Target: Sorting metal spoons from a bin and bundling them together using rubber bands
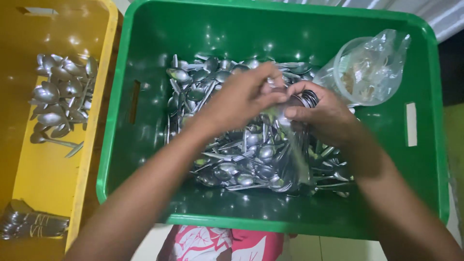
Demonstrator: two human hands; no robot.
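Note:
A green plastic crate [145,164] holds a heap of metal spoons [241,159]. Both my hands meet above the heap. My right hand [324,113] grips a stacked bundle of spoons [309,98], bowls nested together, handles hanging down and blurred. My left hand [241,96] pinches at the top of that same bundle with its fingertips. Whether something is wrapped round the bundle is too blurred to tell.
A clear plastic cup in a thin clear bag [367,67] lies in the crate's far right corner. To the left stands a yellow crate [48,174] with a smaller pile of spoons [60,96] and a bundle of cutlery [29,222] at its near end. Pink patterned cloth [217,244] shows below.

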